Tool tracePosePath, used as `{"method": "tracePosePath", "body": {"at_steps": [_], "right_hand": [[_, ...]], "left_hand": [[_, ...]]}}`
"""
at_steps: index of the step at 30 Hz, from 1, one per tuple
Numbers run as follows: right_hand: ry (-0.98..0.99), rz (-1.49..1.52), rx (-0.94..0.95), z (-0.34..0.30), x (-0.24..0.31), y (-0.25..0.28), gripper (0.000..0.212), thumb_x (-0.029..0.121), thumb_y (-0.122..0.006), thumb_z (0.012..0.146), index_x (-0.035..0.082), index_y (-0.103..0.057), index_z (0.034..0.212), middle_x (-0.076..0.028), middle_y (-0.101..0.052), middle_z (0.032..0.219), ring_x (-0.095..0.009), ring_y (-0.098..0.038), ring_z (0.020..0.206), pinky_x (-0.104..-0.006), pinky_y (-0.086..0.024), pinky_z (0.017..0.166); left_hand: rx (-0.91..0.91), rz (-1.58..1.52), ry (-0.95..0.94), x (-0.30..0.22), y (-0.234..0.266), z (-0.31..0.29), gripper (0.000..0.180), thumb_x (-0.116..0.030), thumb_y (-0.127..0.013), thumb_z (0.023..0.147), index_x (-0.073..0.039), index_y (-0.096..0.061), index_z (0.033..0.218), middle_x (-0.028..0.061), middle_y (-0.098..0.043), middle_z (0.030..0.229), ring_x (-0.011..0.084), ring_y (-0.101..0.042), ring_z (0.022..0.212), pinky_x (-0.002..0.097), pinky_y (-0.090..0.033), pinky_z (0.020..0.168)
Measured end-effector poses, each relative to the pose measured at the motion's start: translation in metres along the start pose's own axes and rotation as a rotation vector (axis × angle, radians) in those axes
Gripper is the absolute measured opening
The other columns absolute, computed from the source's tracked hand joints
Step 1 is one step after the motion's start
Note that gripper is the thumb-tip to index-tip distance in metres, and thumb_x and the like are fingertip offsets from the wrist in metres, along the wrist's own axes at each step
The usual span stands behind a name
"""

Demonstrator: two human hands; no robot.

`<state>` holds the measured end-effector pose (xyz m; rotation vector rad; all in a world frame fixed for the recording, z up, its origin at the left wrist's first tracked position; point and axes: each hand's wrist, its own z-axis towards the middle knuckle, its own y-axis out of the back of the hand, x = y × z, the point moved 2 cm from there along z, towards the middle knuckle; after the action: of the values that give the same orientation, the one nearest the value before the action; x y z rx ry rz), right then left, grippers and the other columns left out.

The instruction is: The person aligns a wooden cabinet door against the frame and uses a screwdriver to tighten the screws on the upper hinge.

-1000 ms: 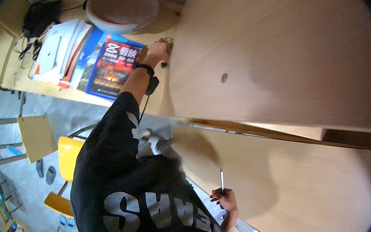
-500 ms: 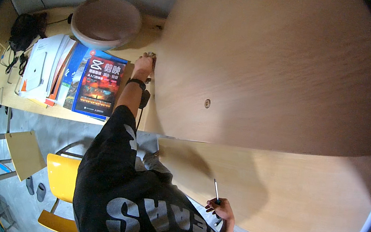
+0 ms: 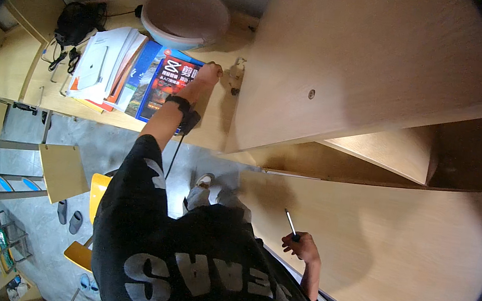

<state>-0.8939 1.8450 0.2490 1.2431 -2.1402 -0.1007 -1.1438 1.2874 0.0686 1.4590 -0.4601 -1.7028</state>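
At 11 o'clock, the left hand [image 3: 207, 74] obscures part of the red book [image 3: 168, 79]; its palm is hidden, contents undetermined. The metal fitting [image 3: 240, 62] at 12 o'clock is too small to identify. At 5 o'clock, the right hand [image 3: 303, 249] conceals part of the slim tool [image 3: 296, 237]. The wooden panel [image 3: 373, 52] is cut off by the upper edge at 1 o'clock.

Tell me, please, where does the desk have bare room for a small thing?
A bare strip of desk lies between the red book and wooden panel, toward the front edge. Crowded: papers and black bag leftward; round basin behind; small pieces beside the left hand.
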Motion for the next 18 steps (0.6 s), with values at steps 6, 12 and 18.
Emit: {"method": "tracePosePath", "body": {"at_steps": [6, 12, 18], "right_hand": [[0.003, 0.031, -0.076, -0.01, -0.002, 0.008, 0.016, 0.015, -0.067, 0.084, -0.001, -0.068, 0.084, -0.008, -0.068, 0.07, -0.014, -0.066, 0.061, -0.026, -0.049, 0.05], [-0.176, 0.129, -0.151, -0.024, -0.031, -0.001, 0.022, 0.018, -0.067, 0.084, -0.003, -0.066, 0.083, -0.011, -0.068, 0.073, -0.016, -0.068, 0.062, -0.0277, -0.05, 0.05], [-0.183, 0.194, -0.169, -0.026, -0.029, -0.005, 0.021, 0.02, -0.067, 0.085, -0.001, -0.065, 0.086, -0.009, -0.069, 0.073, -0.016, -0.068, 0.063, -0.0275, -0.049, 0.049]], "left_hand": [[0.091, 0.181, 0.018, 0.004, -0.03, 0.022, 0.015, -0.014, -0.058, 0.077, -0.006, -0.068, 0.084, 0.019, -0.067, 0.085, 0.0366, -0.064, 0.084, 0.0444, -0.052, 0.077], [0.416, 0.483, -0.01, -0.035, -0.045, 0.058, 0.02, -0.014, -0.056, 0.081, -0.005, -0.068, 0.095, 0.0178, -0.067, 0.097, 0.0327, -0.065, 0.093, 0.0419, -0.053, 0.078], [0.412, 0.549, -0.12, -0.027, -0.063, 0.07, 0.021, -0.011, -0.052, 0.084, -0.008, -0.067, 0.098, 0.0161, -0.066, 0.103, 0.0317, -0.064, 0.098, 0.0427, -0.053, 0.079]]}}
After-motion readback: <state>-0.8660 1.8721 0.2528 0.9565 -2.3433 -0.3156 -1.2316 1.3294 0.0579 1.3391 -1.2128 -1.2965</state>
